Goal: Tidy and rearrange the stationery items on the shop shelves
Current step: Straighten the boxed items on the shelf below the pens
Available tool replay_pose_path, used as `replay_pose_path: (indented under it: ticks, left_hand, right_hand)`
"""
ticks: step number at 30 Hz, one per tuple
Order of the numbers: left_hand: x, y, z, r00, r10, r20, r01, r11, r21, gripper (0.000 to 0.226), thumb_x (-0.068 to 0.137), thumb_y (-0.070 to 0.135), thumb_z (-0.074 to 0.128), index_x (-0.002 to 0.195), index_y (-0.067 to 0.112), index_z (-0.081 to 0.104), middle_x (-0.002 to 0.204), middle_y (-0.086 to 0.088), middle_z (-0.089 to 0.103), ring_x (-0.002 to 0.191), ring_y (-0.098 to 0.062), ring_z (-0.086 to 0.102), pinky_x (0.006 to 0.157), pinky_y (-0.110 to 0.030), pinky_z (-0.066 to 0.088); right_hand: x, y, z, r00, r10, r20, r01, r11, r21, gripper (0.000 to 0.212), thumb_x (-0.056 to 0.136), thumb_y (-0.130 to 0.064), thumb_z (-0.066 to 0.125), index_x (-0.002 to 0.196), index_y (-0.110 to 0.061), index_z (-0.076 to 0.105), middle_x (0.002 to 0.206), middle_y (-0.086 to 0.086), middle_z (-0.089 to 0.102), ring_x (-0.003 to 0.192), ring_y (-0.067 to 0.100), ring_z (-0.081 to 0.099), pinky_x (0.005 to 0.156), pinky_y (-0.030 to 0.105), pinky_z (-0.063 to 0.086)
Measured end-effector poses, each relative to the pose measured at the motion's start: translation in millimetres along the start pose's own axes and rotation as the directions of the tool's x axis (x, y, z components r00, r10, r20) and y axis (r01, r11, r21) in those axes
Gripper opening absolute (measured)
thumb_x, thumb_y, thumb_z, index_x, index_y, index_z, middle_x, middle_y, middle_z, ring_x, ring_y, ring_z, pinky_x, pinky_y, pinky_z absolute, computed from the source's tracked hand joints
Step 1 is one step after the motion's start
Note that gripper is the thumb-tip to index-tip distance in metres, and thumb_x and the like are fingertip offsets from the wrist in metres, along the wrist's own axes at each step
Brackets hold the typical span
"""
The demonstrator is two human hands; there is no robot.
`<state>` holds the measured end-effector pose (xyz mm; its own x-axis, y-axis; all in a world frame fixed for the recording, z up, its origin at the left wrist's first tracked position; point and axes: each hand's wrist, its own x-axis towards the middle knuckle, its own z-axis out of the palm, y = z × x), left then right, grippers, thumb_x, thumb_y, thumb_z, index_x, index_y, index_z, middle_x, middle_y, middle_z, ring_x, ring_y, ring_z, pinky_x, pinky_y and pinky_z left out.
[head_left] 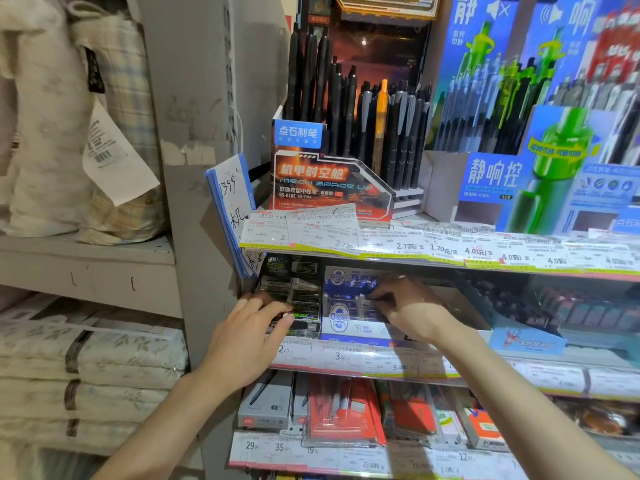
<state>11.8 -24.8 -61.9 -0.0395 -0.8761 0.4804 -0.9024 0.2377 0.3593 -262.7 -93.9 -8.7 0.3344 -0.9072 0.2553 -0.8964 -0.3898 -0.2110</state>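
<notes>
Fingers: your left hand (249, 336) grips the green packs (298, 299), your right hand (408, 310) pinches into the blue box (349, 306) just right of them | Site: both under the price strip (433, 252) | Risk: tugging the packs could spill them off the shelf, or jog the loose tags (304, 225) above.

Middle shelf: left hand (249, 336) with fingers curled on the black-and-green refill box (294, 296); right hand (407, 306) with fingertips pinching packs in the blue refill box (349, 306). Upper shelf: black pens in the red display stand (322, 181), above the price-label strip (450, 251)
</notes>
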Motion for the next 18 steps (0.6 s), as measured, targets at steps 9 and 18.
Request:
replay_pose_path:
  ticks: [9, 18]
  left_hand:
    - [-1, 0, -1, 1.000, 0.012, -0.007, -0.012, 1.000, -0.017, 0.034, 0.099, 0.048, 0.040, 0.124, 0.036, 0.059, 0.105, 0.013, 0.052, 0.109, -0.012, 0.043, 0.085, -0.034, 0.047]
    - [-2, 2, -3, 1.000, -0.006, 0.007, 0.006, 1.000, -0.028, 0.034, 0.099, 0.048, 0.040, 0.125, 0.036, 0.059, 0.110, 0.010, 0.054, 0.112, -0.012, 0.042, 0.087, -0.034, 0.046]
  right_hand:
    - [4, -7, 0, 0.999, 0.028, -0.028, -0.025, 0.995, 0.096, 0.018, 0.092, -0.023, 0.060, 0.103, -0.033, 0.070, 0.107, -0.011, 0.070, 0.096, 0.015, 0.064, 0.084, 0.032, 0.053]
    - [39, -74, 12, 0.996, -0.095, -0.002, 0.092, 0.964, 0.249, 0.020, 0.092, -0.021, 0.061, 0.104, -0.028, 0.076, 0.111, -0.009, 0.072, 0.101, 0.012, 0.065, 0.091, 0.028, 0.052]
